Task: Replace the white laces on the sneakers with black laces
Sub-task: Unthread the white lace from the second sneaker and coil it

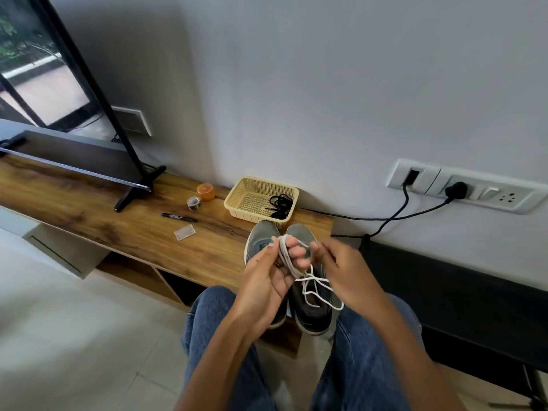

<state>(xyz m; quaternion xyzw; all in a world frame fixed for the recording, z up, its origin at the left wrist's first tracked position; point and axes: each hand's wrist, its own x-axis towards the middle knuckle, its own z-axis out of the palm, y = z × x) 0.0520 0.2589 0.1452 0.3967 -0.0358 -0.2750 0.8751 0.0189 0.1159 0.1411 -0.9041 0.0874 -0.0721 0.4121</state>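
White lace (287, 256) is coiled around the left hand (274, 274) fingers; right hand (341, 268) pinches its strand above grey sneakers (308, 310).

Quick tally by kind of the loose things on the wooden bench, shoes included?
Sneakers: 2 (left one, right one)
Basket: 1
Orange jar: 1
Small tape roll: 1
Black marker: 1
Clear plastic packet: 1
Total: 7

Wooden bench (124, 229), 2 grey sneakers (299, 232), yellow basket (237, 191), marker (179, 217), orange cup (205, 191), TV stand (139, 188)
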